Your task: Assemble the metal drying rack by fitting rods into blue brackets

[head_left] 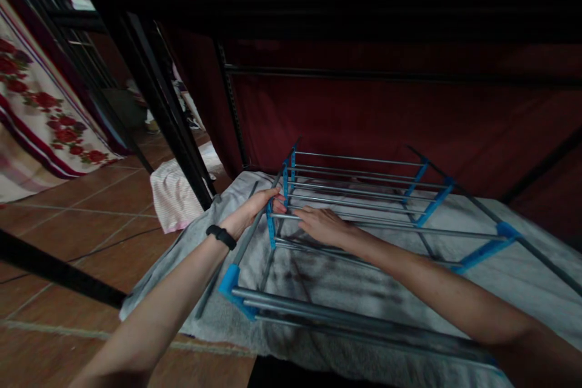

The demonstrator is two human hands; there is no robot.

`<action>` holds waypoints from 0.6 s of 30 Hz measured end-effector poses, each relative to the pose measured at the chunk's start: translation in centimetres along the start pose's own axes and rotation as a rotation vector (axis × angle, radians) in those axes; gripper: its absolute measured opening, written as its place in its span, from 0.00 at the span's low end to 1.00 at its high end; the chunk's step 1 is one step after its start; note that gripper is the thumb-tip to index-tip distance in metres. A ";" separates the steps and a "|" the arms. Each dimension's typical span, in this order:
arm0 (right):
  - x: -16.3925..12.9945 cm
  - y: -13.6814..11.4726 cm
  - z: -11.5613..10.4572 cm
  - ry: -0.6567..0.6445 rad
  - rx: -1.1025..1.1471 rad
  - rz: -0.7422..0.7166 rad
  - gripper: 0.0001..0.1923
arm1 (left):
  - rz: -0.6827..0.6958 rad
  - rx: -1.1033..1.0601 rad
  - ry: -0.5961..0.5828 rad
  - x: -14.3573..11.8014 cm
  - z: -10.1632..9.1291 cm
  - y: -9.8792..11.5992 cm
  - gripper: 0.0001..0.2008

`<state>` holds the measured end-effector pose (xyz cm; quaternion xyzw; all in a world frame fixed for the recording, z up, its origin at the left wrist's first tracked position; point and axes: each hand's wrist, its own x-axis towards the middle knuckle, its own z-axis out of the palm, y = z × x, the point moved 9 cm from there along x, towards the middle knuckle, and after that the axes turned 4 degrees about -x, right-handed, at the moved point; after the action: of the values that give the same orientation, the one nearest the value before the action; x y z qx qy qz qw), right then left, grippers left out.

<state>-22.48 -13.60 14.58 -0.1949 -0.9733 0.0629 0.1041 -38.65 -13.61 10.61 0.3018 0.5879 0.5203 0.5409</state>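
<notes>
A rack of grey metal tubes [364,200] joined by blue plastic brackets [271,231] lies on its side on a grey towel [345,279]. My left hand [254,209], with a black band on the wrist, is wrapped around the grey upright tube at the rack's left side, just beside a blue bracket. My right hand [321,224] rests on the horizontal tubes of the middle shelf, fingers curled over one of them close to that same bracket.
The towel covers a low surface against a dark red fabric wall [409,109]. A black metal frame post [159,109] stands to the left. A pale pink cloth [175,194] lies on the brown tiled floor [68,224], with a floral blanket [40,115] further left.
</notes>
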 end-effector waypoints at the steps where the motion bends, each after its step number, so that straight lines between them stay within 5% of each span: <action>1: 0.5 -0.2 0.5 -0.046 -0.053 0.010 0.15 | 0.013 0.014 -0.004 0.1 -0.1 0.0 0.19; 18: 1.4 0.3 -0.7 -0.071 -0.142 0.092 0.17 | 0.154 0.164 0.004 0.5 -0.6 0.3 0.32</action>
<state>-23.50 -12.71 15.47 -0.2437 -0.9684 0.0054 0.0527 -39.35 -13.25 10.63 0.3884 0.6047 0.5109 0.4716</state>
